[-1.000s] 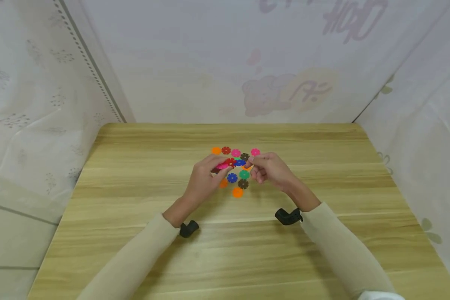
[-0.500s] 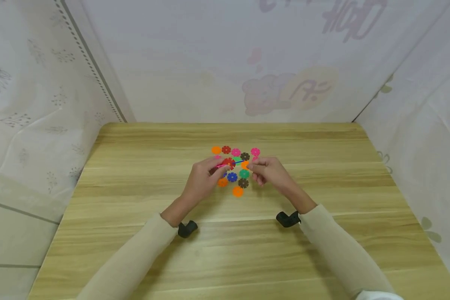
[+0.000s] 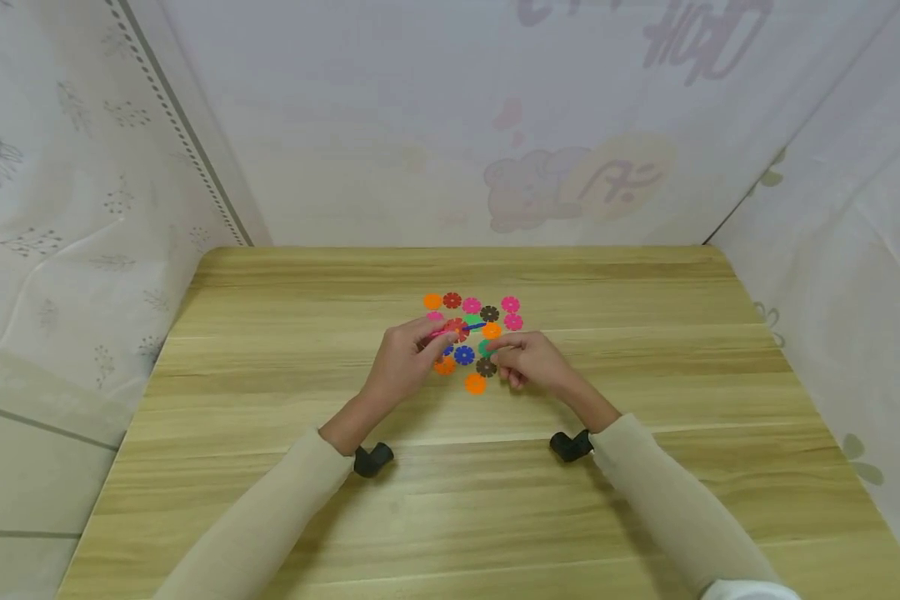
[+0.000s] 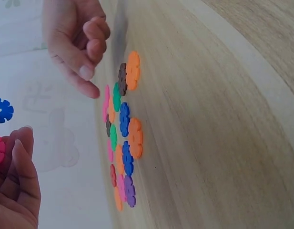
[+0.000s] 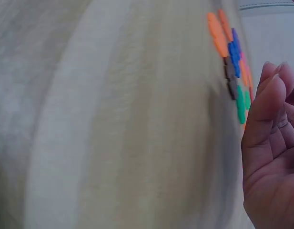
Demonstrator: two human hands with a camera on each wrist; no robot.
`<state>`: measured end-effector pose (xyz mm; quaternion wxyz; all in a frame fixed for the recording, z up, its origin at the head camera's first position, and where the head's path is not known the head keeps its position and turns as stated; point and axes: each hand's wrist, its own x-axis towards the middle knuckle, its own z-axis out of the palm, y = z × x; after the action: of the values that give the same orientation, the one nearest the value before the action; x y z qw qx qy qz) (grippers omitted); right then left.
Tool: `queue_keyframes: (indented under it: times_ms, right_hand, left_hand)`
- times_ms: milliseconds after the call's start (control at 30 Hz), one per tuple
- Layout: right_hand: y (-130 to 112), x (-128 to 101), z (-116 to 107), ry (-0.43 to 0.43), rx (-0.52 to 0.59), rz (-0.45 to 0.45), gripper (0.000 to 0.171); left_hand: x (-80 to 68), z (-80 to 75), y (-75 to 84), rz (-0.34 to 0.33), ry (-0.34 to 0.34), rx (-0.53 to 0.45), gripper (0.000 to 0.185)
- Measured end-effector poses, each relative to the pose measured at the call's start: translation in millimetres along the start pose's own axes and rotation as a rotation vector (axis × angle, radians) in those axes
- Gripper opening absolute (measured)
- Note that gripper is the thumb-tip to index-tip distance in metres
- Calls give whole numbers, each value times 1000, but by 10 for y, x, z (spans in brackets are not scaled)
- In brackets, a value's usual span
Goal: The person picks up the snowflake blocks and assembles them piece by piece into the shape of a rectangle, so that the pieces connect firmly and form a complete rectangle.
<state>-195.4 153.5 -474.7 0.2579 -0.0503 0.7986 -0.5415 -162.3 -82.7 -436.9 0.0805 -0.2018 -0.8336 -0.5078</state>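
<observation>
Two pale-sleeved forearms reach across a wood-grain tabletop from the near side. The left hand has a narrow grip, thumb and fingers pinching a joined piece of flower-shaped discs; its pink part lies between the fingertips, while red and blue parts stick out to the right, raised above the tabletop. The right hand hovers to the right, fingers loosely bent, a small gap at its thumb and forefinger, holding nothing; the joined piece is left of and slightly beyond its fingertips. Loose discs lie beneath and beyond, from an orange disc nearest to a dark red disc in the farthest row. Behind stands a pale printed wall covering.
</observation>
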Motion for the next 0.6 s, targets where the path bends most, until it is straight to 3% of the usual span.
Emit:
queue_keyframes:
  times_ms: [333,600]
  right_hand:
    - [77,18,81,-42,-66,-16,28]
    - [93,10,146,-21,-211,-38,33]
  left_hand:
    - [-2,8,0,-30,-24,-5,13]
    - [-3,6,13,-57,-45,-31,17]
